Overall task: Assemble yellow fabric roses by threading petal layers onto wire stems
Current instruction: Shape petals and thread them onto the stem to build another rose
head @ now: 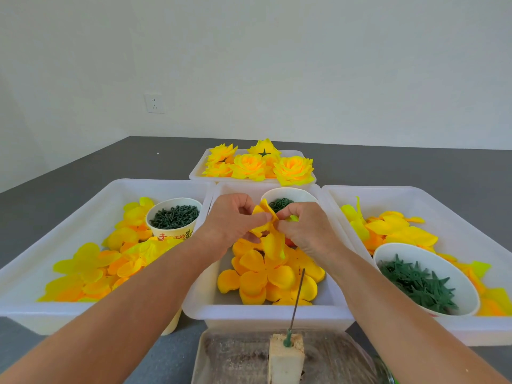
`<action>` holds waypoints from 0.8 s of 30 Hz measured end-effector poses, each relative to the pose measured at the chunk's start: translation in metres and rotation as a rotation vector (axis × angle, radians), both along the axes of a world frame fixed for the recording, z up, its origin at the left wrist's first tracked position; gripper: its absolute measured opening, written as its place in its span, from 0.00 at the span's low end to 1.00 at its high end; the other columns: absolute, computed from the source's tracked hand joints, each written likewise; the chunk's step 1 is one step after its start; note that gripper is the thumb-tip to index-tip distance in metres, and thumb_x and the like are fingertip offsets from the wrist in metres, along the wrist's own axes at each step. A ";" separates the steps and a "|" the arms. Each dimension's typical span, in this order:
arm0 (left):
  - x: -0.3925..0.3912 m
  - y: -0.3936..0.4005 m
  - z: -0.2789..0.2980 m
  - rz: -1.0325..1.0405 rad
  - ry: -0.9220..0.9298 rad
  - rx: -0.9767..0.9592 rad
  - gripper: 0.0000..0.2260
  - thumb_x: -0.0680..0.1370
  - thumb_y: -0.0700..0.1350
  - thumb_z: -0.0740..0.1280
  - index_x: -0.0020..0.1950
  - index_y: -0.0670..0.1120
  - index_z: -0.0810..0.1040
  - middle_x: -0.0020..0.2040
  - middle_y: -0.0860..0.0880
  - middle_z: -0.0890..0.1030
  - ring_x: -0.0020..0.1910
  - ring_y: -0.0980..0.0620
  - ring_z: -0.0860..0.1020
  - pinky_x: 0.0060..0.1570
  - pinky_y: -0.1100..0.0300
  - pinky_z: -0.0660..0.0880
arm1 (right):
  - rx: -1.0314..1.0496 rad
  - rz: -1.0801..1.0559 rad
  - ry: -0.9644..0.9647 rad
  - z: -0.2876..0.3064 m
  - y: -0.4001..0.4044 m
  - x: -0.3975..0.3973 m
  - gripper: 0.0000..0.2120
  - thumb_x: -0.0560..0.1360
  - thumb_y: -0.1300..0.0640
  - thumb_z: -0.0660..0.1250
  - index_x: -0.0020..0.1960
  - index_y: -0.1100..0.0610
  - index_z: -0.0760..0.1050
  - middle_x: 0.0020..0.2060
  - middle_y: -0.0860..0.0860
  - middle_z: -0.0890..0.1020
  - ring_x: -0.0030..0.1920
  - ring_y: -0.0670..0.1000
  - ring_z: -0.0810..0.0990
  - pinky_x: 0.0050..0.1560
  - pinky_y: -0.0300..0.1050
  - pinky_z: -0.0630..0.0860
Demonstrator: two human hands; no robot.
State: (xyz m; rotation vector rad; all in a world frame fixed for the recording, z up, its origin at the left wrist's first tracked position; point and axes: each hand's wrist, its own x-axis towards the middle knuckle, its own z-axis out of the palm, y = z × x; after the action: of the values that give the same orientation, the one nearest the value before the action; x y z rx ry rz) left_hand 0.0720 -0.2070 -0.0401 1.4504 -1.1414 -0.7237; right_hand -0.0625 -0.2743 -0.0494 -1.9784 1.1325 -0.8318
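Hands meet above the middle tray: left hand and right hand both pinch one yellow petal layer; wire stem stands upright nearby

Red Chinese characters printed on the paper cup in the left tray; only partly visible, one like 手 and 上的 legible, the rest hidden or too blurred to read; no other readable text.
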 end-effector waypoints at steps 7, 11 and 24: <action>-0.004 0.001 -0.005 0.039 -0.477 -0.030 0.13 0.66 0.40 0.75 0.40 0.50 0.72 0.32 0.54 0.75 0.31 0.56 0.74 0.29 0.58 0.75 | -0.137 -0.005 0.124 -0.002 0.000 0.001 0.06 0.71 0.58 0.71 0.47 0.55 0.83 0.48 0.54 0.82 0.52 0.56 0.78 0.54 0.50 0.76; -0.001 0.000 -0.005 0.081 -0.566 -0.056 0.14 0.66 0.38 0.73 0.38 0.53 0.70 0.33 0.55 0.73 0.33 0.58 0.71 0.30 0.67 0.69 | -0.195 0.099 0.160 -0.003 0.002 0.002 0.06 0.74 0.57 0.69 0.47 0.58 0.83 0.52 0.52 0.80 0.57 0.52 0.74 0.56 0.42 0.69; 0.005 -0.005 -0.005 0.199 -0.571 -0.076 0.13 0.68 0.39 0.73 0.44 0.49 0.71 0.36 0.58 0.71 0.35 0.59 0.69 0.33 0.75 0.66 | -0.307 -0.089 0.210 0.003 0.001 -0.001 0.07 0.72 0.58 0.65 0.37 0.59 0.78 0.36 0.53 0.78 0.40 0.53 0.74 0.35 0.41 0.67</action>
State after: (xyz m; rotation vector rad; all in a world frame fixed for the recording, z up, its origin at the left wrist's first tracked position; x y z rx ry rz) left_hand 0.0771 -0.2120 -0.0446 1.7304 -1.4035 -0.1180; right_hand -0.0640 -0.2737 -0.0465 -2.3257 1.2817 -0.9038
